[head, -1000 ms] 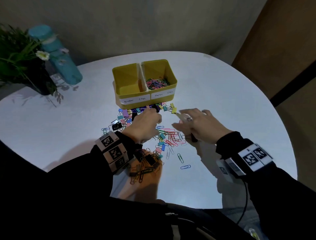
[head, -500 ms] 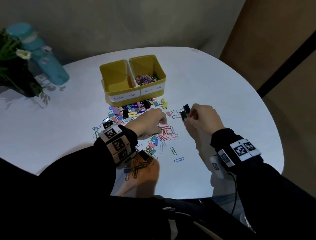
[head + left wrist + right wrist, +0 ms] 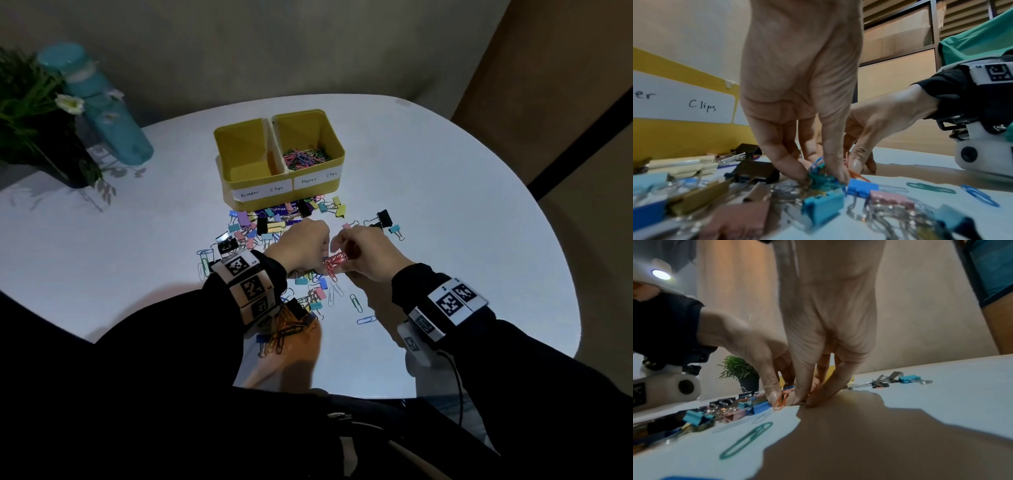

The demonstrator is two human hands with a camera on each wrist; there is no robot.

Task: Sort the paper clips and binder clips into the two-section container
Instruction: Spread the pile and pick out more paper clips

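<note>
Tabletop (image 3: 445,192): white, rounded, grey wall behind, brown panel far right.
Container (image 3: 279,185): yellow, far middle; paper clips (image 3: 306,158) fill its right section, left one bare.
Binder clips (image 3: 274,222): scattered just near of it.
Hands: left hand (image 3: 301,246) pinching teal clips, right hand (image 3: 370,253) pinching red ones.
Far left: plant (image 3: 30,113), teal bottle (image 3: 102,106).

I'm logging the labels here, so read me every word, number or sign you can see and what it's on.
"Binder Clips": handwritten white label on the yellow container's left section.
"Paper Clips": white label on its right section.
"58": small print beside the square marker on the right wristband.
Square markers on both wristbands are codes, not words; other small print there is too blurred.
</note>
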